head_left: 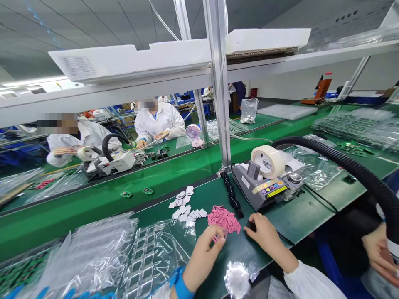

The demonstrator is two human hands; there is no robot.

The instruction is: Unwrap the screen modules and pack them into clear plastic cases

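My left hand (206, 254), with a blue band at its wrist, is closed in a pinch at the near edge of a pile of small pink strips (222, 218). What lies between its fingertips is too small to make out. To the right of that pile, my right hand (264, 236) grips a small black block (251, 225), partly hidden by the fingers. White square pads (186, 209) lie scattered behind my left hand. Several black parts in a row (230, 191) reach from the metal post down toward my right hand.
A tape dispenser (264, 182) with a tape roll stands behind my right hand. Clear plastic trays (146, 253) lie at left. A black hose (339, 160) arches at right, near another person's hand (378, 253). Co-workers sit across the green divider (102, 193).
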